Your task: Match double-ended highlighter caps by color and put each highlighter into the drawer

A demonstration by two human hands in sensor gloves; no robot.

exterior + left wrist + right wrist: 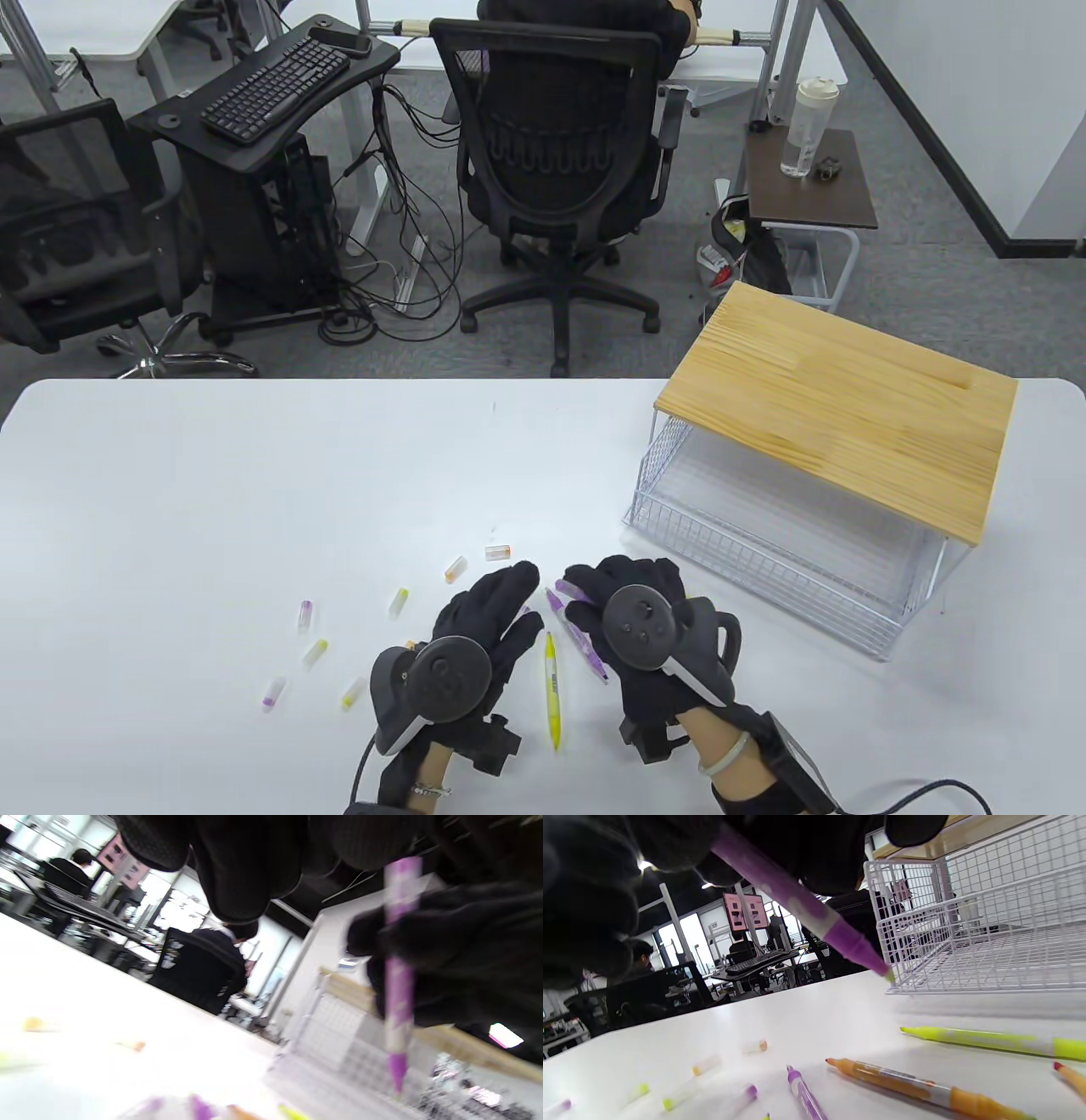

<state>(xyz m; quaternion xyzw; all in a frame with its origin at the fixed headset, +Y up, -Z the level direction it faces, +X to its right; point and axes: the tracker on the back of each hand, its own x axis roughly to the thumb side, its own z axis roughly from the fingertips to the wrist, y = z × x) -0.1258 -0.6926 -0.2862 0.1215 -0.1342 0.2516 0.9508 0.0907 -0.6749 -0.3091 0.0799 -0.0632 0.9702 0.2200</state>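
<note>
My right hand grips a purple highlighter just above the table, its bare tip pointing toward the wire drawer. The same highlighter stands upright in the left wrist view, wrapped by gloved fingers. My left hand lies beside it with fingers stretched toward its near end; whether they touch it I cannot tell. A second purple highlighter, a yellow one and an orange one lie on the table. Loose caps are scattered to the left: orange, yellow, purple.
The wire drawer stands pulled out under a wooden top at the right of the white table. Beyond the table's far edge is an office chair with a person seated, and a desk with a keyboard.
</note>
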